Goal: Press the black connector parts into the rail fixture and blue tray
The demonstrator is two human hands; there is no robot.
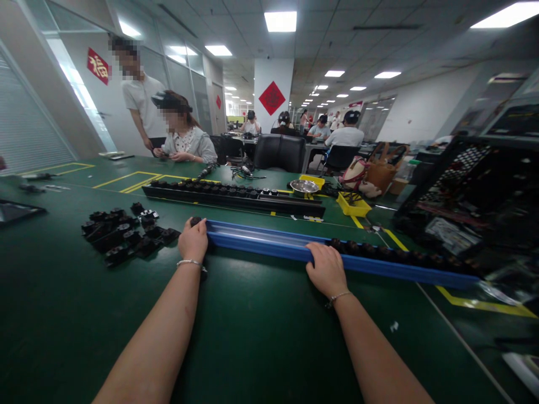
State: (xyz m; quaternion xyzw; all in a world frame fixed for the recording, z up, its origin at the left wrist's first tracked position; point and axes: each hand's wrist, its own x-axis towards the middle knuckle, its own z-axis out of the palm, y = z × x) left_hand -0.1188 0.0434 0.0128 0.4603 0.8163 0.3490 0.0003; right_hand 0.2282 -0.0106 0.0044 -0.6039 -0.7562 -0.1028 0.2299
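A long blue channel (261,247) lies across the green table, with several small black parts (366,248) lined up in its right half. My left hand (193,244) is closed at the channel's left end, around a small black part (196,221) that shows between thumb and fingers. Over the channel's near wall, about midway along, my right hand (326,268) is wrapped, its fingertips partly hidden behind the wall. To the left of my left hand sits a loose pile of similar black parts (130,235).
Beyond the blue channel lies a black channel (236,201) filled with dark parts. A metal bowl (304,186), a yellow tray (353,205) and an opened black computer case (446,196) stand to the right. Two people are across the table, one seated (189,143), one standing (143,101).
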